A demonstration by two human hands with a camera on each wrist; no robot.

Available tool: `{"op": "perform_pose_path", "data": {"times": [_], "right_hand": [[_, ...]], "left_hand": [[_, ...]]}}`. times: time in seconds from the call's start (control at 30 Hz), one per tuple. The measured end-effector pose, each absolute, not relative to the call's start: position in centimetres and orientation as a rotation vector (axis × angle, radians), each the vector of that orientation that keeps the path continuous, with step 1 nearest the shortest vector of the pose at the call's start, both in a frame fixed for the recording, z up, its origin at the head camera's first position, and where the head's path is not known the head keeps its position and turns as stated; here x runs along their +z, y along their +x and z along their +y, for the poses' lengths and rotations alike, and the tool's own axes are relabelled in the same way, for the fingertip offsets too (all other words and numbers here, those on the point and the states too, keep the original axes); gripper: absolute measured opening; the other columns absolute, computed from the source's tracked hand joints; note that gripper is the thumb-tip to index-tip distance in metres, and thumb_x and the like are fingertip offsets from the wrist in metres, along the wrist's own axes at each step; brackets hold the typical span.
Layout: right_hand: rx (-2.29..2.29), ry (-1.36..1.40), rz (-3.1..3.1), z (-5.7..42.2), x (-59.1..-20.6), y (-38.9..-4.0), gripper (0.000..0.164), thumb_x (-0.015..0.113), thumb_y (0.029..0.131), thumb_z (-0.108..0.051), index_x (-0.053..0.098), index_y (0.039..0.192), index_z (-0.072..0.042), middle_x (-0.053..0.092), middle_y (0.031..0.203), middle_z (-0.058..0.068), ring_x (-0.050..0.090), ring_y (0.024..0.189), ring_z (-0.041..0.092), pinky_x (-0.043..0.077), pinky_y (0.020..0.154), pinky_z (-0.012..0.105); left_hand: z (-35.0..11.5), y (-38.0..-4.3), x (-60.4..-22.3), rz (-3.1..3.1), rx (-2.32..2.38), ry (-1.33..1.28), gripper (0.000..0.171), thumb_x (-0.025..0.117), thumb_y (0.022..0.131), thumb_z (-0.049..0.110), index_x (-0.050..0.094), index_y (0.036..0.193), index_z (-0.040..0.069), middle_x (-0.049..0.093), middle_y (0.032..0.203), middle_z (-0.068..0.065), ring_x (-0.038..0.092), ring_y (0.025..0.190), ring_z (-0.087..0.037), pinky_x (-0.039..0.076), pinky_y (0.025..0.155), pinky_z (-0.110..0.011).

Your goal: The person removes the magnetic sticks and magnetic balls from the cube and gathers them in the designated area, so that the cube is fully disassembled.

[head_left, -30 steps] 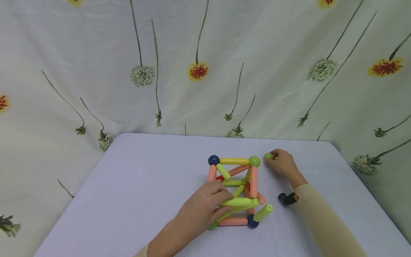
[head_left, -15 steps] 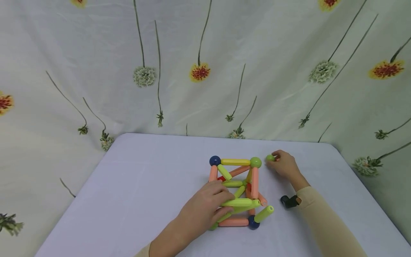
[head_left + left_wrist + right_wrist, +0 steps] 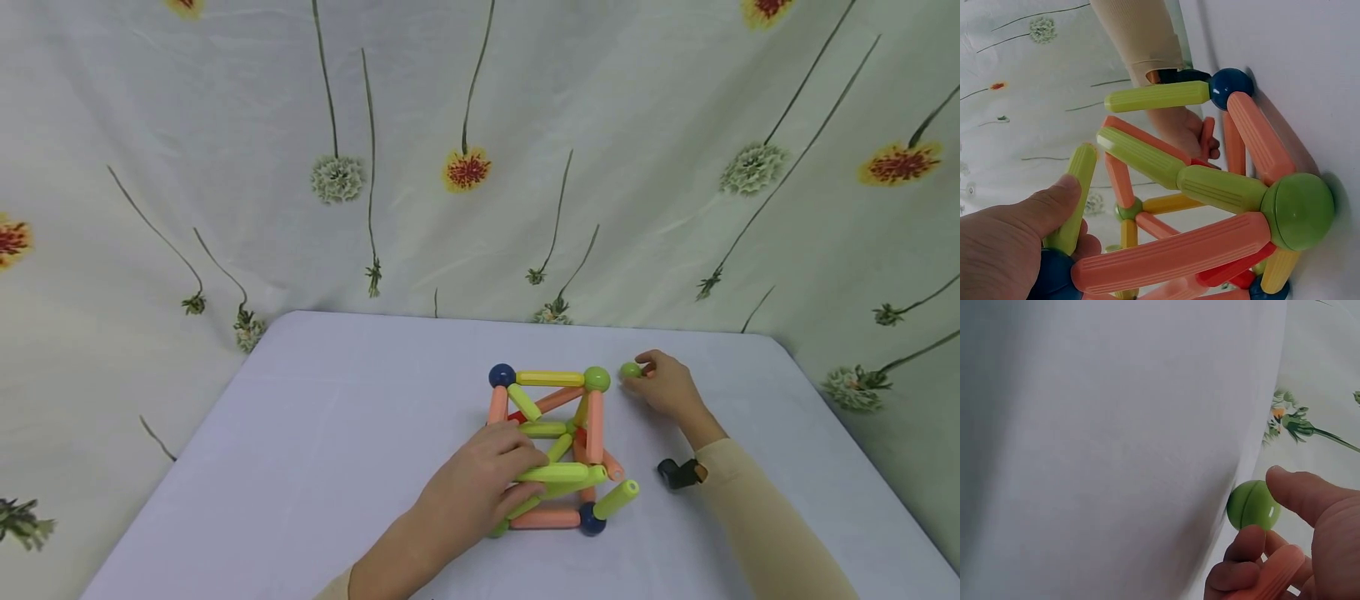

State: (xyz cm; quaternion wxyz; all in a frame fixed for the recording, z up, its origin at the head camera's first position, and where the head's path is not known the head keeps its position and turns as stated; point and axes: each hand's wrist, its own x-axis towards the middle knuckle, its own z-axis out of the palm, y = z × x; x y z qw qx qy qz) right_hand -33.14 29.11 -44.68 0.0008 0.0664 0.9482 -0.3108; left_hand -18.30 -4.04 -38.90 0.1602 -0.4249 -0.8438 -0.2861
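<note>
A frame of magnetic rods and balls stands on the table, made of salmon, yellow, red and lime-green rods. My left hand is at its near left side and pinches a lime-green rod between thumb and fingers, just above a dark blue ball. Beyond the frame's far right corner is my right hand. Its curled fingers hold a salmon rod, while thumb and fingertips are right at a loose green ball on the table. A lime-green rod sticks up from the near right blue ball.
The pale table extends around the frame, mostly to its left. Behind it hangs a curtain printed with flowers. A black wrist camera sits at the right sleeve's cuff.
The head view has shifted very slightly. Both hands, the frame and the green ball stay practically where they were.
</note>
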Motion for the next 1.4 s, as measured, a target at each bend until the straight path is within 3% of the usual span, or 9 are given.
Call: {"op": "perform_pose_path", "data": {"times": [0.23,0.47,0.6,0.73,1.0,1.4], "right_hand": [[-1.031,0.265,2.935,30.1,-43.9,-31.3,0.055,0.057,0.088,-0.02,0.044,0.137,0.0,0.052,0.125,0.023,0.055,0.1,0.033,0.048,0.077,0.042],[-1.215,0.066,2.763,31.6,-44.1,-28.6,0.051,0.048,0.089,-0.002,0.038,0.138,0.003,0.047,0.133,0.024,0.055,0.105,0.031,0.045,0.08,0.037],[-1.224,0.029,2.732,31.9,-44.6,-26.7,0.05,0.052,0.09,0.0,0.04,0.139,0.001,0.05,0.131,0.021,0.056,0.112,0.034,0.048,0.086,0.043],[-1.157,0.014,2.815,32.2,-45.0,-25.2,0.049,0.065,0.091,-0.013,0.047,0.135,-0.004,0.052,0.131,0.017,0.055,0.118,0.036,0.047,0.092,0.05],[-1.14,0.011,2.858,32.4,-44.7,-22.4,0.037,0.072,0.087,-0.015,0.064,0.123,-0.01,0.066,0.098,0.004,0.061,0.091,0.021,0.049,0.074,0.036],[-1.138,0.13,2.802,30.4,-44.5,-18.3,0.036,0.076,0.084,-0.019,0.069,0.118,-0.011,0.067,0.092,0.002,0.061,0.081,0.017,0.05,0.064,0.032]], "left_hand": [[-4.0,-18.2,-38.9,-2.408,-0.831,-1.215,0.021,0.079,0.083,0.024,0.072,0.102,0.017,0.058,0.097,0.01,0.051,0.096,-0.006,0.044,0.086,-0.019],[-4.0,-18.2,-38.9,-2.399,-0.829,-1.212,0.021,0.08,0.083,0.023,0.072,0.101,0.017,0.058,0.096,0.009,0.051,0.095,-0.006,0.045,0.086,-0.021],[-4.1,-18.4,-39.0,-2.411,-0.827,-1.208,0.02,0.079,0.083,0.023,0.072,0.101,0.017,0.059,0.096,0.009,0.051,0.095,-0.006,0.046,0.086,-0.021],[-4.1,-18.5,-39.1,-2.414,-0.818,-1.204,0.021,0.079,0.083,0.024,0.072,0.102,0.016,0.059,0.097,0.009,0.052,0.095,-0.006,0.046,0.085,-0.021],[-4.1,-18.5,-38.9,-2.44,-0.832,-1.188,0.023,0.079,0.083,0.024,0.073,0.104,0.016,0.059,0.098,0.008,0.051,0.093,-0.006,0.047,0.083,-0.02],[-4.1,-18.4,-39.0,-2.429,-0.854,-1.18,0.023,0.079,0.083,0.023,0.073,0.104,0.017,0.059,0.098,0.009,0.051,0.092,-0.006,0.048,0.081,-0.02]]}}
